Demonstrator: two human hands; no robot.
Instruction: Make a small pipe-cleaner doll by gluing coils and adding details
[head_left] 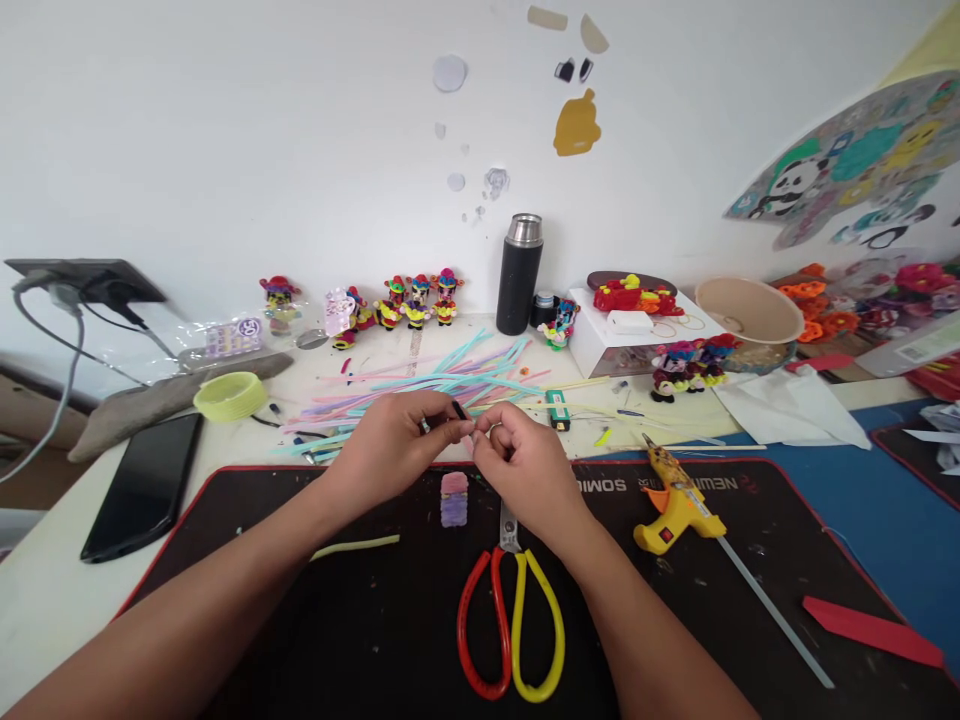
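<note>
Above the black desk mat, my left hand [409, 440] is closed in a pinch, with a short black fuzzy-looking piece [459, 410] sticking up between its fingers. My right hand [521, 465] meets it fingertip to fingertip, also pinched; whatever lies between those fingers is too small to make out. Just below them a small pink and purple pipe-cleaner piece [454, 500] lies on the mat. Scissors [510, 620] with one red and one yellow handle rest beneath my right wrist, their blades partly hidden. A pale yellow pipe cleaner [356, 547] lies near my left forearm.
Pastel pipe cleaners [450, 380] are heaped behind my hands. To the right lies a yellow glue gun [679, 505] with a long glue stick, near a red strip [874, 630]. A black thermos [520, 275], several small figures [420, 300] and a phone [142, 490] stand or lie around.
</note>
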